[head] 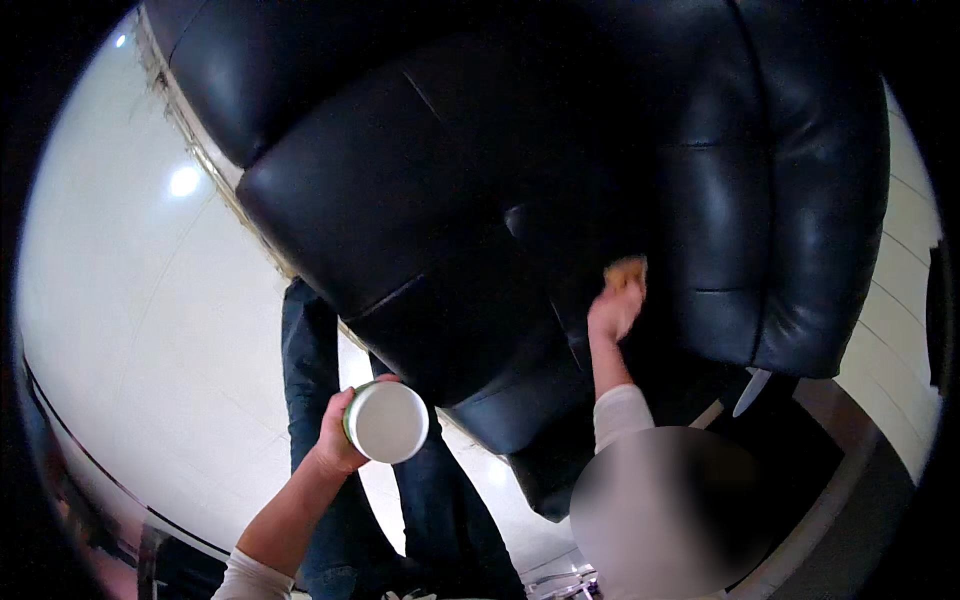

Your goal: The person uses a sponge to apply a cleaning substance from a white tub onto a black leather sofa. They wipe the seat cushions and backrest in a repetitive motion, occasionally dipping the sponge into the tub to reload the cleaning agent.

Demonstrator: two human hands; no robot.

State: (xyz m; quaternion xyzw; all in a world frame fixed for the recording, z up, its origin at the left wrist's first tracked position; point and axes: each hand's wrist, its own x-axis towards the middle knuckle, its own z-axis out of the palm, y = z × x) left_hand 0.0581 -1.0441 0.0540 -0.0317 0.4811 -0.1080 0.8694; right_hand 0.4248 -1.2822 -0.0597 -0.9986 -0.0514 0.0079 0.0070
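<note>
My left hand (pixel 341 435) is wrapped around a white, round tub (pixel 388 422) with some green on its side, held above my legs in dark trousers. Whether the pale round face turned to the camera is a lid or the contents, I cannot tell. To the right, my right hand (pixel 616 309) grips a yellowish-brown sponge (pixel 627 273) at the dark leather sofa (pixel 450 165), close to where the seat meets the padded backrest (pixel 712 217). The hand is slightly blurred, and the dark surface hides whether the sponge touches the leather.
Glossy pale floor tiles (pixel 112 300) lie left of the sofa's front edge. At lower right, past the backrest's end, a pale pointed object (pixel 751 393) sticks out near a brown curved edge (pixel 855 442). A blurred round patch hides part of my right sleeve.
</note>
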